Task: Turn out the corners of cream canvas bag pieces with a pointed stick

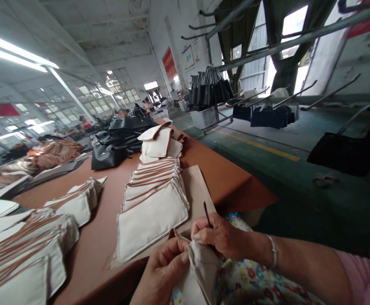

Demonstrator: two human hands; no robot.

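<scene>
My left hand (167, 264) pinches the edge of a cream fabric piece (204, 267) with brown trim, held low over my lap. Closed around a thin dark stick-like tool (207, 214), my right hand (218, 237) rests against the same edge. The tool's upper end points up past the fingers; its working end is hidden, so I cannot tell its exact kind. Just beyond my hands, a row of overlapping cream fabric pieces (153, 216) with brown edges lies on the brown-covered table (99, 228).
More cream pieces (16, 279) are stacked on the left. Black bags (109, 156) and folded cream pieces (159, 142) lie farther back on the table. To the right, a metal rack (299, 101) carries hanging dark bags (345, 152). Several people are in the background.
</scene>
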